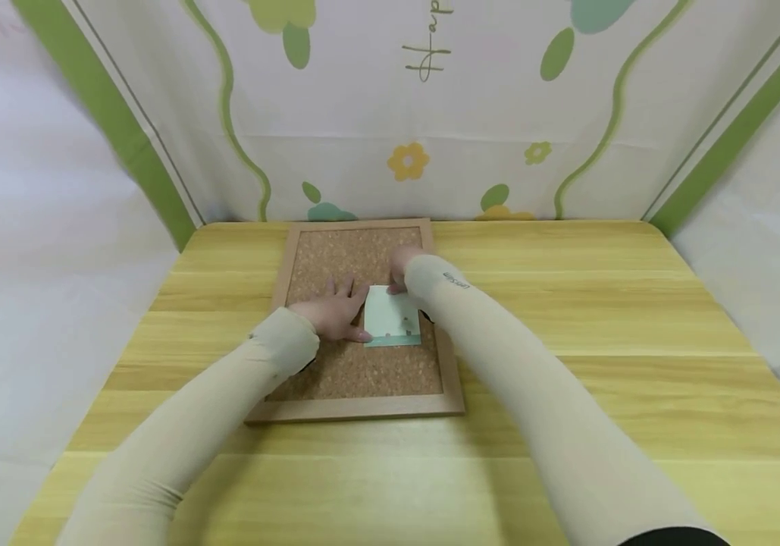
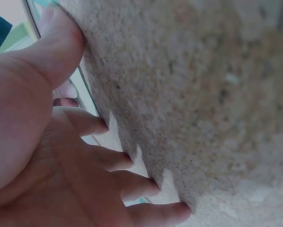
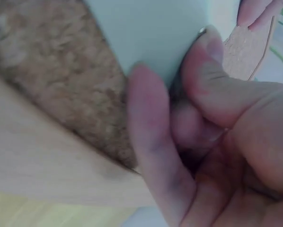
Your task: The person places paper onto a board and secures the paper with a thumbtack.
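A pale green note card (image 1: 393,315) with a teal lower strip lies on a wood-framed cork board (image 1: 376,375). Spread flat over the cork, my left hand (image 1: 335,312) has its thumb (image 2: 61,38) at the card's lower left corner. Its other fingertips rest on the cork in the left wrist view. My right hand (image 1: 403,262) is at the card's top edge. In the right wrist view its thumb presses what looks like a thumbtack (image 3: 202,31), a small shiny bit mostly hidden under the tip. The index finger (image 3: 151,99) touches the card's corner, and the other fingers curl inward.
The board lies on a yellow wood-grain table (image 1: 601,318), its far edge near a white patterned cloth (image 1: 471,114) behind. Bare tabletop extends on both sides of the board and in front. White cloth hangs at left and right.
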A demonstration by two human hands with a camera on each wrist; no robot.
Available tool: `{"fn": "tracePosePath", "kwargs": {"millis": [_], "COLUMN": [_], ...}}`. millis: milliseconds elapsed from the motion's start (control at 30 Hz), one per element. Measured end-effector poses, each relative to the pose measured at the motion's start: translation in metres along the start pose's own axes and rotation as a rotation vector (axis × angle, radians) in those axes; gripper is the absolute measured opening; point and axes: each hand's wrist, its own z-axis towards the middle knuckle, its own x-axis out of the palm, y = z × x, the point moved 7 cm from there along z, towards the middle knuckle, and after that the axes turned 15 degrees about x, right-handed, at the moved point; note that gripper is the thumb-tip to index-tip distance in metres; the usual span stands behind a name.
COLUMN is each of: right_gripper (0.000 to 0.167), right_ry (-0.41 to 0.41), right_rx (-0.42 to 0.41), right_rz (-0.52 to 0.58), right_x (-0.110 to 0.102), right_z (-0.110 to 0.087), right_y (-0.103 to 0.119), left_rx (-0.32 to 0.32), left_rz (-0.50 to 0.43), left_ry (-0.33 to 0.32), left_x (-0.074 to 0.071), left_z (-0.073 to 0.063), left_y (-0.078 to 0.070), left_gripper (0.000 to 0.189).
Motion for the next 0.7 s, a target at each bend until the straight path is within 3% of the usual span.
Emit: {"fn": "tracePosePath", "kwargs": {"millis": [167, 433, 567, 700], "right_gripper": [0.02, 0.019, 0.019, 0.022], "right_ry": [0.003, -0.026, -0.143, -0.305], "right_rx": [-0.034, -0.229, -0.305, -0.319], "right_rz": [0.161, 0.264, 0.26, 0.267], "right_x": [0.0, -0.006, -0.028, -0.057], "right_z": [0.014, 0.005, -0.02, -0.054], "right_y": [-0.011, -0.028, -0.049, -0.086], "left_rx": [0.003, 0.004, 0.026, 0.097], "left_rz": [-0.016, -0.024, -0.013, -0.01], "left_ry": [-0.009, -0.003, -0.007, -0.114], "left_x": [-0.003, 0.002, 0.007, -0.008], "left_z": [0.01, 0.016, 0.013, 0.004], "left_y": [0.006, 0.015, 0.026, 0.03], "left_gripper": [0.102, 0.102, 0.102, 0.086]}}
